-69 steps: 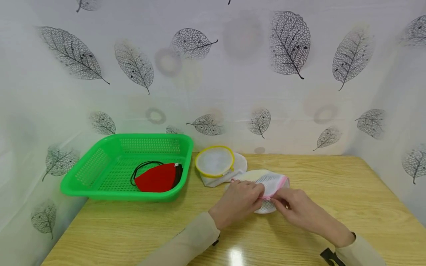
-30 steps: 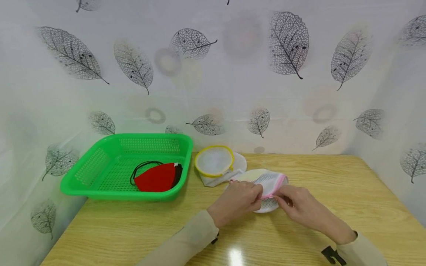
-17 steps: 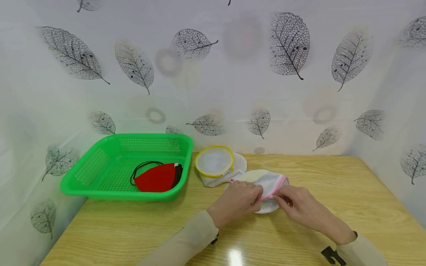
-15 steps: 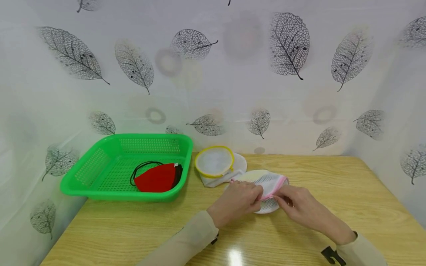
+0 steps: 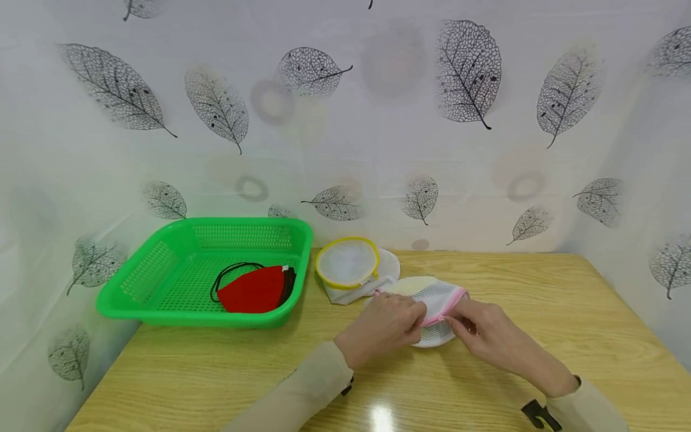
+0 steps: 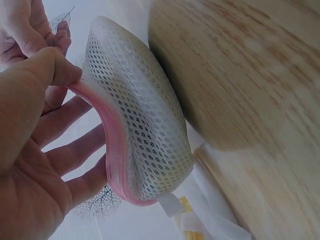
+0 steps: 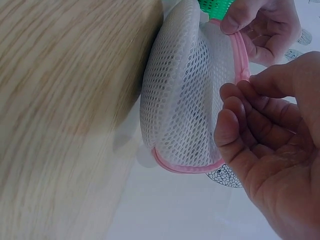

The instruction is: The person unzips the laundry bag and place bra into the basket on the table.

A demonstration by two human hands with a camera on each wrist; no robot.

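Note:
A white mesh laundry bag (image 5: 433,298) with a pink zipper band stands on the table between my hands. My left hand (image 5: 385,327) pinches the pink band between thumb and fingers. In the left wrist view that band (image 6: 116,150) curves along the bag's edge, and the mesh bulges toward the table. My right hand (image 5: 488,333) pinches the zipper edge a little to the right of the left hand. In the right wrist view its thumb and index finger meet at the band (image 7: 242,65); the zipper pull itself is mostly hidden by the fingertips.
A green plastic basket (image 5: 129,303) stands at the left, holding a red cloth item (image 5: 252,291) with a black cord. Behind my left hand lies a white mesh bag with a yellow rim (image 5: 348,287). A leaf-patterned curtain (image 5: 388,132) rises behind the wooden table (image 5: 540,312).
Since the earliest frame, my right hand has shifted slightly to the right along the pink zipper band. The left hand keeps its hold; over the last half second almost nothing differs.

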